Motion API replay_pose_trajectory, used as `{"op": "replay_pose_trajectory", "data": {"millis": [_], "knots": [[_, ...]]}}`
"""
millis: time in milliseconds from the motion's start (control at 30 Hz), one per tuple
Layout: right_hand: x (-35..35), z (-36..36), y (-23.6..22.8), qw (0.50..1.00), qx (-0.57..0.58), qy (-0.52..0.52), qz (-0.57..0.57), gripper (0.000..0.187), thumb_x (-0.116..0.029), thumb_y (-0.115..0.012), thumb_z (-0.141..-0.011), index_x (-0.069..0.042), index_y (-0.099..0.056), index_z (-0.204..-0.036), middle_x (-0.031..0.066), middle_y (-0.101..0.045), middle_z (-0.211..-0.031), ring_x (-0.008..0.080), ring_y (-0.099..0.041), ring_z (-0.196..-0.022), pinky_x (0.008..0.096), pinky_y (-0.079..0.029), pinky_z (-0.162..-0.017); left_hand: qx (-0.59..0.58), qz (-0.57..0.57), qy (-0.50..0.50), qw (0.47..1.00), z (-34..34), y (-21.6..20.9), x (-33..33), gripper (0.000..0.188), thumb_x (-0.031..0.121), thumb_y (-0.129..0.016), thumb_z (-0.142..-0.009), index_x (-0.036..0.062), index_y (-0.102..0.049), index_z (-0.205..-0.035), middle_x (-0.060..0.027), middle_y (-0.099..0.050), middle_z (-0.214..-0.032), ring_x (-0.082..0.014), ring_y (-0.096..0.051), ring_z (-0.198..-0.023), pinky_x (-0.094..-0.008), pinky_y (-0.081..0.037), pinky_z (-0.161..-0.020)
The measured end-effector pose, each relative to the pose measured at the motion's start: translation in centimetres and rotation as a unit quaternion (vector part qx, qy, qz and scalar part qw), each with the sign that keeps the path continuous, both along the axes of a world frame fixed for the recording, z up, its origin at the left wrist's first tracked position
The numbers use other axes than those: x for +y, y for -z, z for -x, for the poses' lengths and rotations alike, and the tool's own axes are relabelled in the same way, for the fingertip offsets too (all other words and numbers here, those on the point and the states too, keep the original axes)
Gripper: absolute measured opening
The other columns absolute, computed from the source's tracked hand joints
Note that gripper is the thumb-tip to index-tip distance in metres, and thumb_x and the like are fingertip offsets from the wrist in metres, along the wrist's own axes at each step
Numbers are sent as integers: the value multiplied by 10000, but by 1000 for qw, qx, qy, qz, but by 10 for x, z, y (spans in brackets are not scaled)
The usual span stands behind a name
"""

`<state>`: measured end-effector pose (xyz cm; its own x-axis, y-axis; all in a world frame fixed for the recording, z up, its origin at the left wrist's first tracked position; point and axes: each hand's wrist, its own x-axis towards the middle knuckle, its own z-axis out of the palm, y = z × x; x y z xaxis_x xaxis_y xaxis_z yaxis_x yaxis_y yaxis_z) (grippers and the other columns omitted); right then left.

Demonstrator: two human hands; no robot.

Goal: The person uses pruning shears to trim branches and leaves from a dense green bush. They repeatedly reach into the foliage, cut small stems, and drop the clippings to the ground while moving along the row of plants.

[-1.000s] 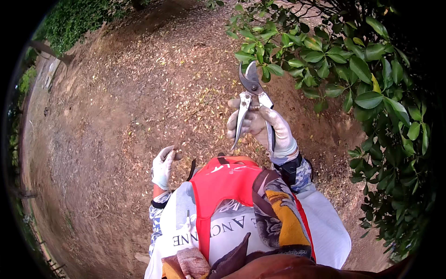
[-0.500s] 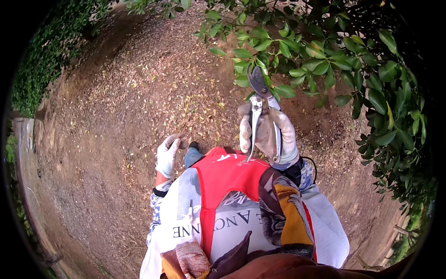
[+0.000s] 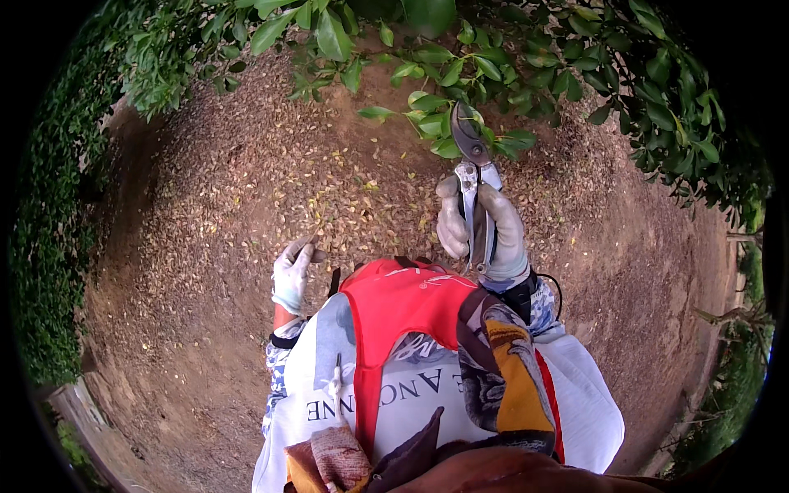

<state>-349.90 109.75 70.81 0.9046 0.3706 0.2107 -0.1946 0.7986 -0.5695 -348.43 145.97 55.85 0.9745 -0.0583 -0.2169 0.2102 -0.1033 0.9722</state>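
A pair of pruning shears (image 3: 472,156) points away from me, held by its pale handles in my right hand (image 3: 503,226). That hand wears a soiled white glove, with the thumb on the left handle and the fingers round the right one. The shears' dark blades overlap a leafy twig (image 3: 440,123) in view; whether they touch it, I cannot tell. My left hand (image 3: 290,271), also in a white glove, is low at the left, apart from the branches. Its fingers are curled in beside the thumb, and whatever they may hold is hidden.
Leafy branches (image 3: 567,57) hang across the far side and down the right. A dense green hedge (image 3: 57,205) lines the left. Fallen leaves cover the brown ground (image 3: 205,271). A red and white garment (image 3: 403,304) covers my front, with a white pen-like thing (image 3: 336,380) on it.
The view has turned, so foliage now reaches further across the far side. The shears sit slightly further right, their handles closer together as my right hand squeezes. My left hand has hardly moved.
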Motion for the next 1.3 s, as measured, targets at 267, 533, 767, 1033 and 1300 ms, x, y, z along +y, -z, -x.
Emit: {"op": "replay_pose_trajectory", "data": {"millis": [267, 533, 767, 1033, 1300], "knots": [[31, 21, -7, 968, 74, -19, 239, 647, -509, -503, -1007, 25, -491, -1373, 104, -649, -968, 193, -656, -837, 320, -529, -718, 7, -10, 63, 998, -23, -1, 20, 323, 188, -613, -1018, -41, -647, -1242, -98, -735, -925, -160, -687, -846, -293, -532, -819], [27, -14, 7, 959, 95, 31, 264, 651, -504, -436, -1032, 51, -528, -1361, 122, -674, -992, 198, -657, -842, 336, -547, -760, -13, 22, 50, 998, -24, -4, 8, 332, 186, -612, -1021, -31, -631, -1273, -96, -739, -940, -165, -697, -861, -298, -539, -813], [22, -37, 11, 965, 101, 28, 242, 592, -458, -417, -1055, 40, -500, -1363, 132, -682, -1007, 215, -677, -840, 353, -567, -725, 5, 14, 18, 1000, -10, 3, 7, 321, 185, -613, -1018, -9, -639, -1273, -97, -747, -941, -162, -698, -874, -291, -540, -819], [19, -41, 9, 969, 91, 50, 223, 510, -448, -464, -1047, -44, -500, -1356, 120, -639, -1175, 200, -681, -900, 353, -595, -724, -4, -13, -8, 1000, -1, -4, 8, 336, 196, -597, -1015, -30, -647, -1258, -118, -745, -924, -193, -708, -872, -322, -539, -843], [23, -27, 1, 962, 113, 58, 242, 533, -458, -432, -1052, -17, -507, -1341, 133, -670, -1013, 213, -686, -850, 349, -585, -743, -14, -19, -15, 1000, -2, 1, 11, 333, 209, -597, -1019, -13, -658, -1260, -95, -739, -925, -174, -698, -857, -306, -540, -817]]}}
